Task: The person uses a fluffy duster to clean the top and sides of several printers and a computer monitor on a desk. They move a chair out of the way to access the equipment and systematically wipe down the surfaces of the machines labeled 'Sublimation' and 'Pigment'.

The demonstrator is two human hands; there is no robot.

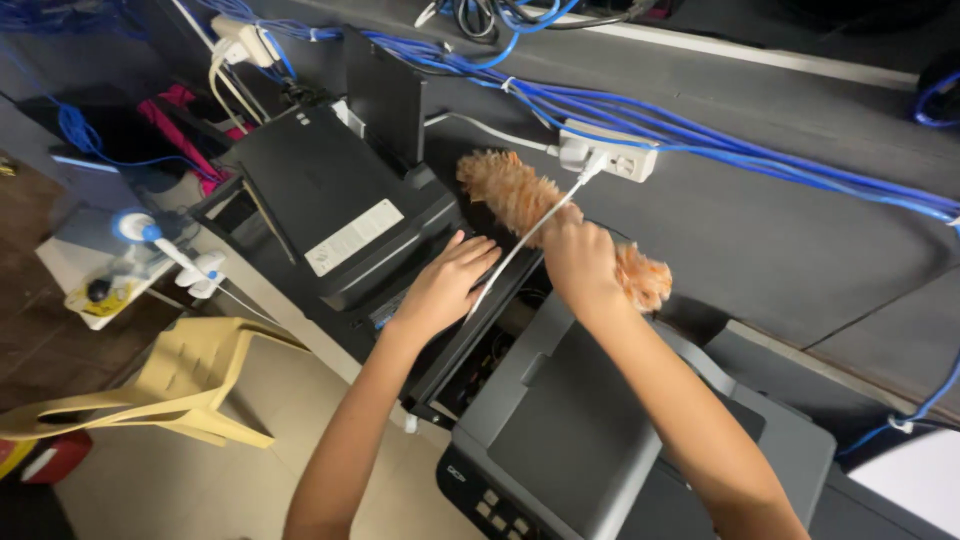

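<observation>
— Where do we have the orange feather duster (520, 195) just now?

— It lies across the gap between the two machines, its fluffy head reaching back towards the white power strip (610, 152) and its other tuft poking out past our wrist. Our right hand (578, 258) is clenched around the middle of it, so we can steer the head into that narrow space.

— And the left hand (445, 285)?

— Flat, fingers spread, gripping nothing. It rests on the front edge of the black printer (340, 200), likely to steady the machine, or ourselves, as we lean over.

— What is that white line across the duster?

— A thin white cable (520, 245) running from the power strip down between our hands; the duster sits just under it.

— What else surrounds us?

— The grey printer (570, 430) sits nearest us under our right forearm, with its button panel at the front. Blue cables (720, 135) run in a bundle along the dark tabletop (800, 240) behind. Down to the left stands a pale yellow plastic chair (170, 385).
</observation>
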